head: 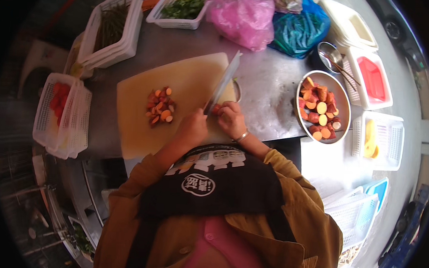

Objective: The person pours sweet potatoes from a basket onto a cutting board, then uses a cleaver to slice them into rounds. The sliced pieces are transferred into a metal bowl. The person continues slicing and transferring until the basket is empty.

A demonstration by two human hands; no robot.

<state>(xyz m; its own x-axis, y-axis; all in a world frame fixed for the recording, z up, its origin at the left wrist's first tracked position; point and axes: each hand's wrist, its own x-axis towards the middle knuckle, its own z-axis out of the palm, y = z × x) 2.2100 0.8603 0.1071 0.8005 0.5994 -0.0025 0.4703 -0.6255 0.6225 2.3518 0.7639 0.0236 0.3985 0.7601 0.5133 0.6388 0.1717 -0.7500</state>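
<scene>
My left hand (194,125) grips the handle of a kitchen knife (224,78), whose long blade slants away from me over the cutting board (134,130). Close beside the blade, my right hand (232,121), a bracelet at its wrist, holds a red-skinned sweet potato piece (216,108) near the board's right edge. My fingers partly cover that piece. On the left half of the board lies a small heap of cut sweet potato chunks (160,106), orange inside. To the right, a round metal bowl (347,121) holds larger sweet potato chunks (321,108).
Pink (242,17) and blue plastic bags (300,31) sit at the back of the metal table (268,82). Baskets of greens (183,6), long green vegetables (111,26) and red produce (59,98) stand left. Chopsticks (343,71) rest across a metal pot (329,56).
</scene>
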